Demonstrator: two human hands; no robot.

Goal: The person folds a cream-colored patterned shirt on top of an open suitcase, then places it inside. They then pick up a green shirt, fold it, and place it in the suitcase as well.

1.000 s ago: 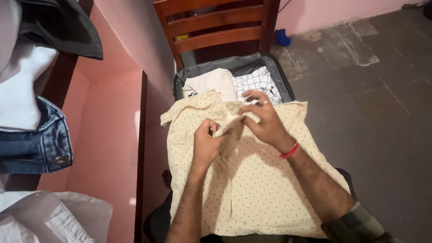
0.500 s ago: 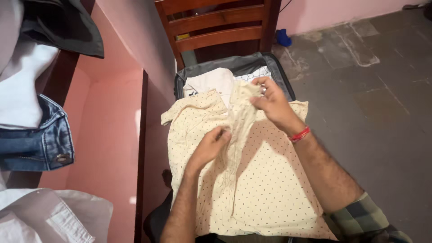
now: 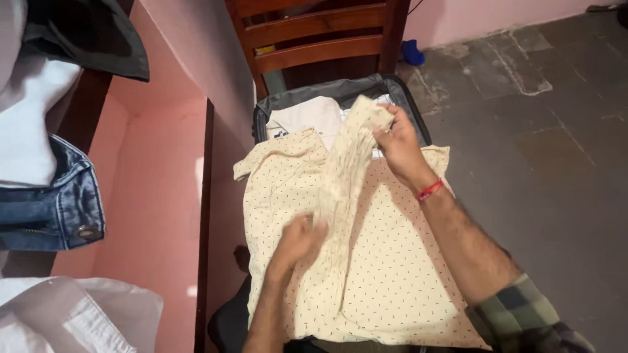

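Cream dotted shirt (image 3: 392, 274) soft, light, limp; right hand (image 3: 399, 145) pinching raised fold near collar, left hand (image 3: 297, 240) closed on fold lower; best gripped at seams.

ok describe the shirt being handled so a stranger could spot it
In front of the wooden chair an open suitcase holds folded clothes. Over it lies the cream shirt, its middle pinched up by both hands; unlike the plain white and checked pieces behind, it has tiny dark specks.

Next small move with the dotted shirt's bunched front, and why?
Probably lay it flat: the right hand lifts a bunched strip of the cream dotted cotton shirt over the open grey suitcase, while the left hand pinches its lower end.
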